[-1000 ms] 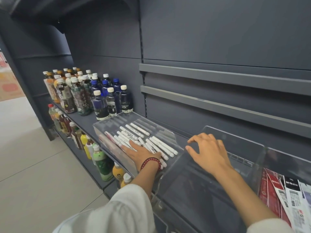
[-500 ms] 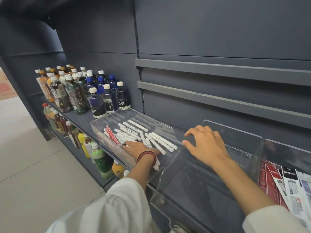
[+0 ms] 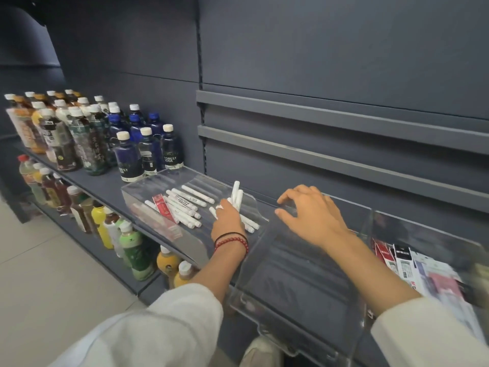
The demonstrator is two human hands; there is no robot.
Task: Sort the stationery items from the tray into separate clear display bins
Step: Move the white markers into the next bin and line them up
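Clearly the left hand point(image 3: 229, 221) has its fingers curled round a small bunch of white markers point(image 3: 236, 193), gripping them near their lower ends so the free ends stand up and lean slightly toward the back wall. A red bead bracelet point(image 3: 232, 241) sits on that wrist. The bunch is held over the right end of the clear tray point(image 3: 211, 180), just above the loose markers point(image 3: 185, 205) lying flat on the tray floor. Among those lies a red packet point(image 3: 161, 205).

The markers look light, stiff and smooth. A bundle gripped low like this could fan out or let one slide free, so a hold nearer the middle of the barrels, squeezing them together, seems safer. They should survive a short drop, so they can be laid down without much care.

The right hand point(image 3: 315, 218) holds nothing. Its fingers are spread and bent, with the tips resting at the back left rim of the empty bin point(image 3: 304, 282) next to the tray, probably to steady it. That bin looks like the likely place for the bunch.

Further right, another bin point(image 3: 423, 229) holds flat packets point(image 3: 404, 263). Bottles point(image 3: 127, 154) crowd the shelf point(image 3: 105, 186) to the left of the tray.
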